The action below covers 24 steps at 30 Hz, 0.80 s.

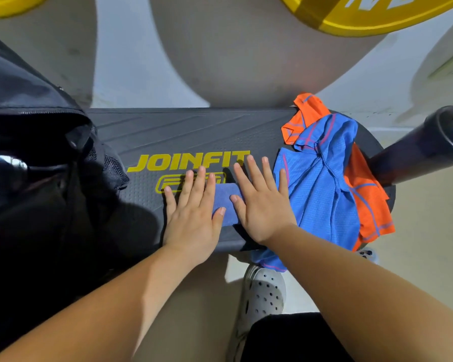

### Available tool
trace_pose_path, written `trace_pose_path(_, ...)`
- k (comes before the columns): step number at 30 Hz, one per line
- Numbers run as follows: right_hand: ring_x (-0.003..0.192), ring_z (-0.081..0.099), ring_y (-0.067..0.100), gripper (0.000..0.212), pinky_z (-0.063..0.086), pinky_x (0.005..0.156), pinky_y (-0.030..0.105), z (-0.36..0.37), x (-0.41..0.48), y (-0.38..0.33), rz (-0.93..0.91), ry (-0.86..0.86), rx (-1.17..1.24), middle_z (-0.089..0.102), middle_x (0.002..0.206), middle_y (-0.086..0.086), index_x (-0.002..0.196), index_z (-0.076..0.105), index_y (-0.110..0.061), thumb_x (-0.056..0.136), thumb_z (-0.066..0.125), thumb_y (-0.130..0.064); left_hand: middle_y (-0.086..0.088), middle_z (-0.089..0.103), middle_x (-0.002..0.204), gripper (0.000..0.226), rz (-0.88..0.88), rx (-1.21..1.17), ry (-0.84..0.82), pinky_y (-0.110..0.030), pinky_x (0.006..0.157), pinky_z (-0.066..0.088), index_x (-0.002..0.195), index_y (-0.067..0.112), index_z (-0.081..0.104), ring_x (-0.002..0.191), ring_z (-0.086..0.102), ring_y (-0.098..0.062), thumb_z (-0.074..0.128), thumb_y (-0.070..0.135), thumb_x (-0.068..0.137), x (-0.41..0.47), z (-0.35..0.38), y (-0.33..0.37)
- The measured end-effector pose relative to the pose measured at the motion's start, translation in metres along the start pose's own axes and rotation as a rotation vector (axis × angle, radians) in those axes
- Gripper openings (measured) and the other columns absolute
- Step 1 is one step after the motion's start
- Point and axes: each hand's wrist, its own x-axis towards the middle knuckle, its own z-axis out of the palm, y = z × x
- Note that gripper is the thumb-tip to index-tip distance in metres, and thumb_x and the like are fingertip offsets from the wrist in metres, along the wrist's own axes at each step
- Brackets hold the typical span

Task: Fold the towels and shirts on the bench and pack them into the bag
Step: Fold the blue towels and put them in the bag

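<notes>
A small folded blue towel (224, 202) lies on the dark bench (168, 131), near its front edge. My left hand (192, 218) presses flat on the towel's left part with straight fingers. My right hand (262, 202) lies flat over its right part, fingers spread. At the bench's right end a blue shirt (322, 189) lies crumpled on top of an orange shirt (369, 202); the blue one hangs over the front edge. The black bag (37, 152) stands open at the left end of the bench.
Yellow weight plates (372, 14) hang above at the back. A black padded bar (424, 145) juts in from the right, close to the shirts. My grey clog (263, 293) is on the floor below the bench's front edge.
</notes>
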Motion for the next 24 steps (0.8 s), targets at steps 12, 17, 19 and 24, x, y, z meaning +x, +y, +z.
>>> trace_pose_path(12, 0.152, -0.003, 0.035, 0.064, 0.008, 0.119, 0.057, -0.013, 0.002, -0.008, 0.048, -0.092, 0.021, 0.016, 0.164, 0.009, 0.158, 0.01, -0.032, 0.098, 0.013, -0.056, 0.003, 0.013, 0.165, 0.07, 0.007, 0.033, -0.118, -0.057, 0.12, 0.006, 0.159, 0.022, 0.003, 0.153, 0.001, -0.023, 0.025, 0.053, 0.101, 0.008, -0.022, 0.005)
trace_pose_path(17, 0.109, 0.051, 0.04, 0.059, 0.041, 0.095, 0.047, -0.042, -0.009, -0.008, -0.044, -0.139, 0.138, 0.048, 0.11, 0.015, 0.156, 0.019, -0.039, 0.099, 0.037, -0.044, 0.001, 0.051, 0.137, 0.075, 0.029, -0.182, -0.124, -0.037, 0.106, 0.037, 0.148, 0.031, 0.036, 0.127, 0.048, -0.024, 0.072, 0.045, 0.084, 0.011, -0.06, 0.003)
trace_pose_path(19, 0.093, 0.053, 0.036, 0.066, 0.046, 0.085, 0.044, -0.059, -0.016, -0.008, -0.049, -0.195, 0.275, 0.038, 0.103, 0.007, 0.155, 0.014, -0.044, 0.1, 0.05, -0.036, 0.001, 0.056, 0.124, 0.073, -0.014, -0.303, -0.168, -0.031, 0.091, 0.043, 0.139, 0.032, 0.048, 0.115, 0.055, -0.021, 0.082, 0.036, 0.075, 0.009, -0.075, 0.002)
trace_pose_path(24, 0.085, 0.049, 0.023, 0.07, 0.038, 0.079, 0.03, -0.104, -0.032, -0.015, -0.067, -0.175, 0.527, 0.039, 0.095, -0.003, 0.15, 0.028, -0.045, 0.093, 0.065, -0.03, 0.009, 0.049, 0.107, 0.067, -0.011, -0.605, -0.208, -0.025, 0.09, 0.04, 0.13, 0.036, 0.055, 0.111, 0.05, -0.015, 0.084, 0.018, 0.072, -0.02, -0.118, -0.002)
